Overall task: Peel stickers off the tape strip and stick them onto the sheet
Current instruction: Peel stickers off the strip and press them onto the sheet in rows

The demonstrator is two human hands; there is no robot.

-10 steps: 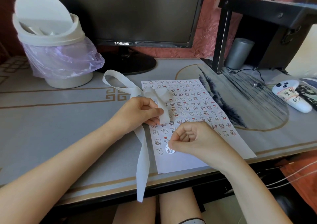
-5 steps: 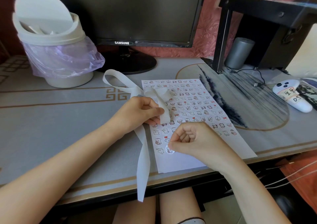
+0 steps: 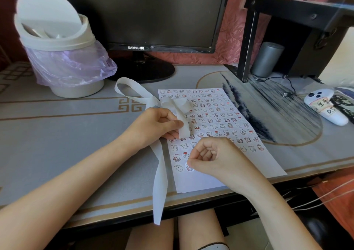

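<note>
A white sheet [image 3: 254, 159] lies on the desk, covered in rows of small cartoon stickers. A long white tape strip [image 3: 160, 184] loops behind the sheet's top left corner, and its lower end hangs over the desk's front edge. My left hand [image 3: 153, 127] pinches the strip between thumb and fingers at the sheet's left side. My right hand [image 3: 214, 159] is curled into a loose fist low on the sheet. Its thumb and forefinger tips meet on the right edge of a round sticker [image 3: 188, 167], which lies against the paper.
A lidded white bin [image 3: 63, 58] with a purple bag stands at the back left. A monitor [image 3: 153, 19] is behind the sheet, a black shelf [image 3: 287, 29] with a grey cylinder [image 3: 267, 60] at the back right, and a white controller [image 3: 325, 108] on the right.
My right hand has shifted very slightly on the round sticker. My left hand and the strip have stayed in place.
</note>
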